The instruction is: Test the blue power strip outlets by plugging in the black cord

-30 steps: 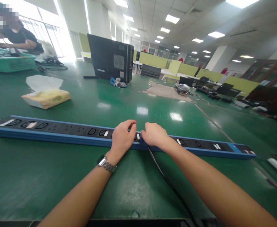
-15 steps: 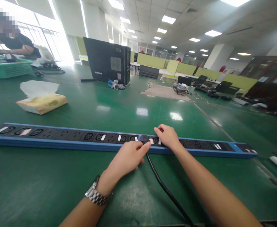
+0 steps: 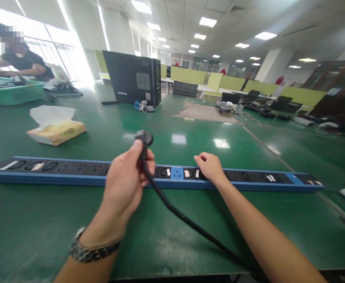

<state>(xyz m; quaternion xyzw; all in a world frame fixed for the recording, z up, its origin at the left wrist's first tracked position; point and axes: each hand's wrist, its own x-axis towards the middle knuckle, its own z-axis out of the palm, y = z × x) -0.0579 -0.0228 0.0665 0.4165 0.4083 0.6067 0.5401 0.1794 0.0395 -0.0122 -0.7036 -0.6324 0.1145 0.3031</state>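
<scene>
Green basket (image 3: pixel 16 95) holds dark items (image 3: pixel 19 80), left grip (image 3: pixel 123 179) clasps black plug (image 3: pixel 145 137), and right grip (image 3: pixel 210 167) is unclear.

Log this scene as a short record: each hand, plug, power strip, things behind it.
Left hand: holds the black plug
Right hand: at the power strip, fingers curled; contact unclear
Plug: off the strip, cable running toward the table's near edge
Blue socket: nothing plugged in
Behind strip: tissue pack, gloves beside a computer case, green basket
</scene>
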